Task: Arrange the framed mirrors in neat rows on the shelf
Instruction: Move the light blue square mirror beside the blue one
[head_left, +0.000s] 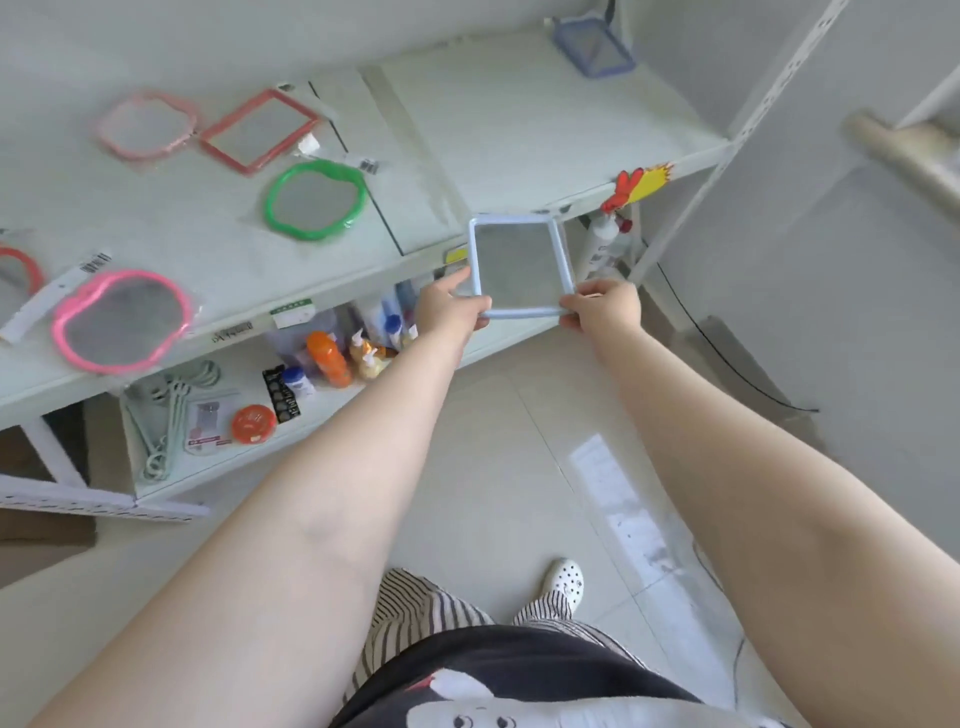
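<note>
Both my hands hold a light blue rectangular mirror (521, 265) in the air just off the front edge of the white shelf (545, 130). My left hand (448, 306) grips its near left corner and my right hand (602, 307) its near right corner. Flat on the shelf lie a green wavy-framed mirror (314, 200), a red square mirror (258, 130), a pale pink wavy mirror (147, 126) and a bright pink wavy mirror (122, 321). A red-framed mirror (21, 267) is cut off at the left edge. A darker blue rectangular mirror (592, 49) lies at the shelf's back right.
A lower shelf holds bottles (329, 359), green hangers (166, 410) and an orange round box (253, 425). A white upright post (727, 150) stands at the shelf's right end. A roll (904, 150) leans at the far right. Tiled floor lies below.
</note>
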